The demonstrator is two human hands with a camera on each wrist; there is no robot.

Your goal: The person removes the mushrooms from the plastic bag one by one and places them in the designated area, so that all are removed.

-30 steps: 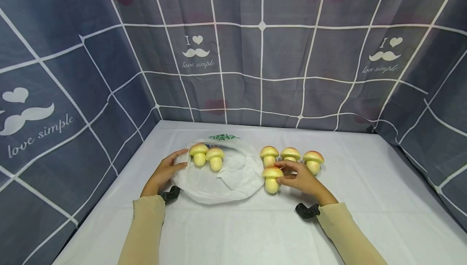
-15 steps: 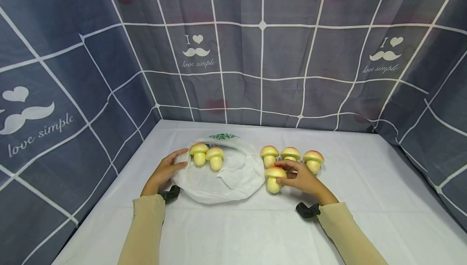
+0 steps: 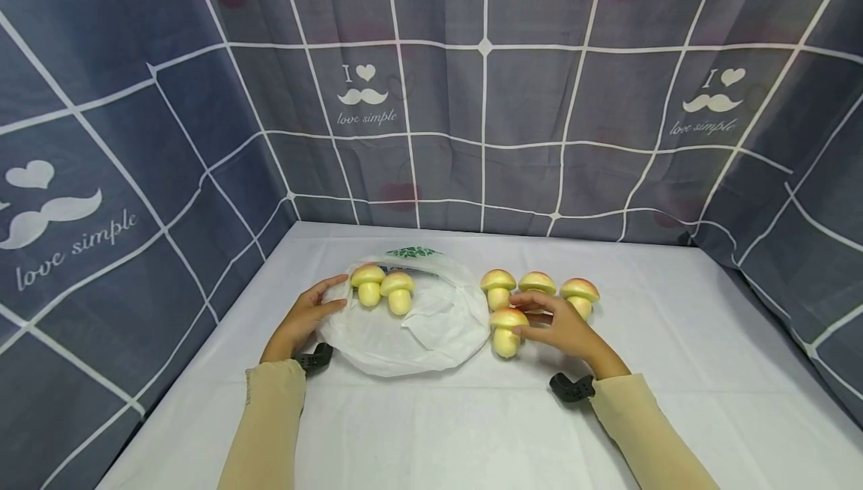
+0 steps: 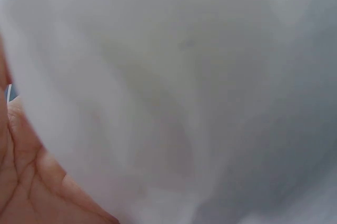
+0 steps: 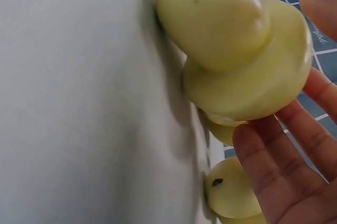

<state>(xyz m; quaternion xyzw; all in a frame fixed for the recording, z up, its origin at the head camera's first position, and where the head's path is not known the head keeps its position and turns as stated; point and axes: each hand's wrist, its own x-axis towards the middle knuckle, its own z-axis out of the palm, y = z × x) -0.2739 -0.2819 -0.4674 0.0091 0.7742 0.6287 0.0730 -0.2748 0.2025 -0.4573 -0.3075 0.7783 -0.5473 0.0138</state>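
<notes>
A white plastic bag [image 3: 431, 355] lies mouth-up at left of centre, with two yellow toy mushrooms [image 3: 399, 293] showing in it. My left hand [image 3: 305, 319] holds the bag's left rim between thumb and fingers; bag film fills most of the left wrist view and hides the fingertips there. Just right of the bag, another toy mushroom [image 3: 506, 333] with a reddish cap sits on the table. My right hand [image 3: 562, 327] is beside that mushroom, fingertips at its cap. In the right wrist view its thumb stands apart from the mushroom [image 5: 247, 87] and the fingers are extended.
Behind the right hand, three more toy mushrooms [image 3: 498, 288] stand in a row, partly covered by the fingers. A white cloth [image 3: 438, 430] covers the table. Dark checked curtains [image 3: 445, 100] close off the back and both sides.
The front mushroom has shifted slightly right, away from the bag's rim. My right hand has moved a little right and its fingers have spread. The left hand and bag stay put.
</notes>
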